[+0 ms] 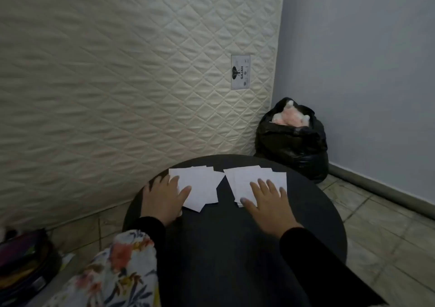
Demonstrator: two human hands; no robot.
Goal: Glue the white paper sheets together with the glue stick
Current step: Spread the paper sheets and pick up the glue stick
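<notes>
Two loose piles of white paper sheets lie side by side at the far part of a round black table [223, 236]. My left hand [162, 196] rests flat, fingers spread, on the near left edge of the left pile [202, 184]. On the near part of the right pile [249, 179] my right hand [268, 203] lies flat with its fingers apart. Neither hand grips anything. No glue stick shows anywhere in the view.
A quilted cream mattress [117, 83] leans against the wall right behind the table. A black bag [294, 146] holding something pink stands in the corner on the tiled floor. A dark pencil case [21, 259] lies at the lower left, beside floral fabric [117, 271].
</notes>
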